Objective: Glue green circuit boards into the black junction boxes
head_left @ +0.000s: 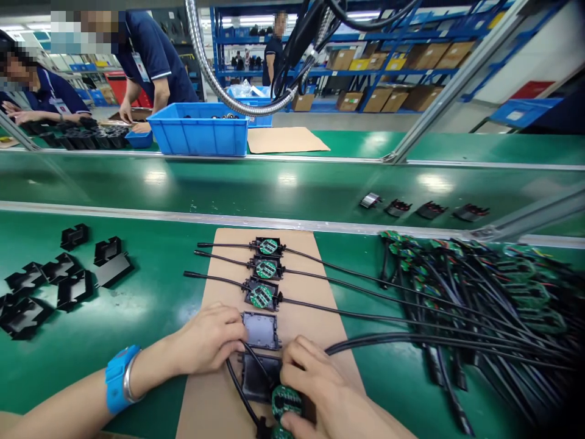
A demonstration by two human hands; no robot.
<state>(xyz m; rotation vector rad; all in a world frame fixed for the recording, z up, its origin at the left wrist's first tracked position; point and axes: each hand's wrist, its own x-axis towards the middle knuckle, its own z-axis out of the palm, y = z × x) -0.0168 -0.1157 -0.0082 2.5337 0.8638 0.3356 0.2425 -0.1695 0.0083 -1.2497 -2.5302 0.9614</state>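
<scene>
My left hand (208, 338) rests on a brown cardboard sheet (214, 396), fingers curled against a black plastic housing (256, 378) and a black cable (240, 384). My right hand (315, 384) pinches a round green circuit board (286, 399) at the near edge of that housing. An empty black housing (260, 329) lies just beyond. Further up the sheet lie three housings fitted with green boards and cables (262, 296).
A heap of cabled green boards (479, 286) lies on the right. Loose black housings (55, 280) sit on the left. A green conveyor belt (274, 183) carries small black parts (425, 210). Beyond it stand a blue bin (201, 131) and other people.
</scene>
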